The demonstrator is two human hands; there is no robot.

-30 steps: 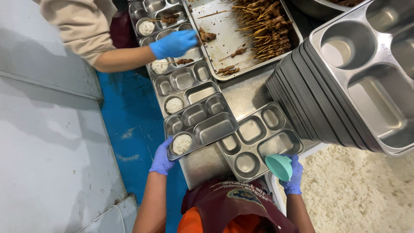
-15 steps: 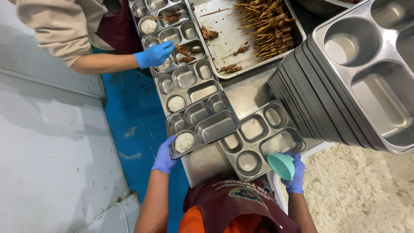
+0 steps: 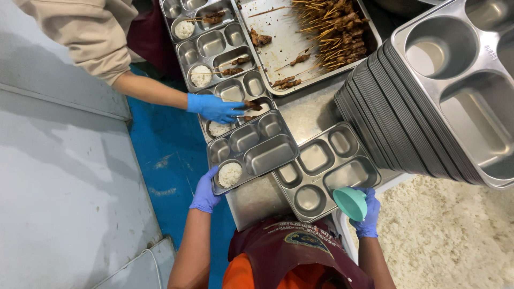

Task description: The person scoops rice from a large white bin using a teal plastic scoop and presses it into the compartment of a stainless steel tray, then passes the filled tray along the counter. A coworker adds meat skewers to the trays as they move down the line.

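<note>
My left hand (image 3: 205, 190), in a blue glove, grips the near corner of a steel compartment tray (image 3: 271, 153) that holds one mound of white rice (image 3: 230, 174). This tray lies tilted over the edge of an empty compartment tray (image 3: 322, 158) on the steel counter. My right hand (image 3: 368, 215), also gloved, holds a teal round scoop (image 3: 350, 203) just off the empty tray's near right corner, beside a bin of cooked rice (image 3: 455, 241).
A co-worker's blue-gloved hand (image 3: 215, 108) sets a meat skewer into a tray in a row of rice-filled trays (image 3: 214, 45). A flat pan of grilled skewers (image 3: 284, 45) lies at the back. A tall leaning stack of trays (image 3: 417, 118) fills the right. Blue floor (image 3: 160, 155) lies left.
The co-worker's hand has come from the far trays to the tray just beyond mine, carrying skewers. My two hands have barely shifted.
</note>
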